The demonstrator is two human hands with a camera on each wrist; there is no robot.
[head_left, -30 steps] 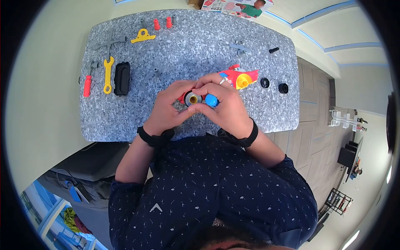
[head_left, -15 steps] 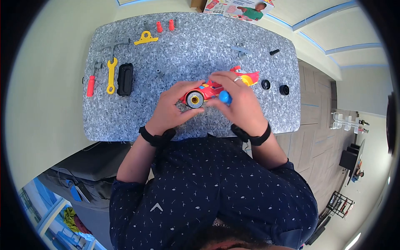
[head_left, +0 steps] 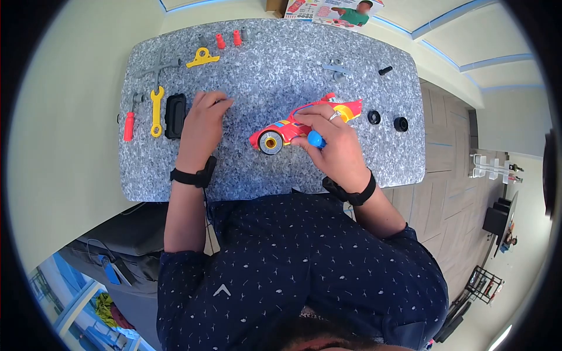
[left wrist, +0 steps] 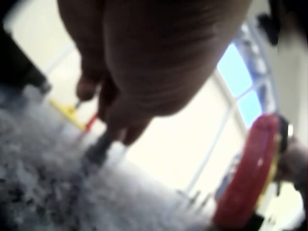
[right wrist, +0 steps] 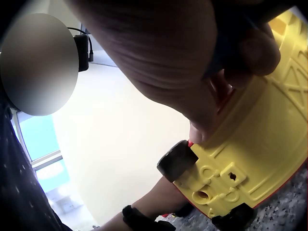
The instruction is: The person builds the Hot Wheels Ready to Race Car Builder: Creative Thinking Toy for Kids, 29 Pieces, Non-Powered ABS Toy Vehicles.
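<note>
Right hand [head_left: 339, 149] grips the red toy car [head_left: 287, 127] at mid-desk [head_left: 257, 76], one wheel [head_left: 271, 142] facing up; a blue knob [head_left: 317, 138] shows between thumb and fingers. Left hand [head_left: 202, 128] has fingertips at a grey piece [left wrist: 97, 150]; whether pinched cannot be told.

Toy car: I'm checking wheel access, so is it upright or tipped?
The toy car is tipped on its side: one wheel faces up in the head view, and the right wrist view shows the yellow underside.
</note>
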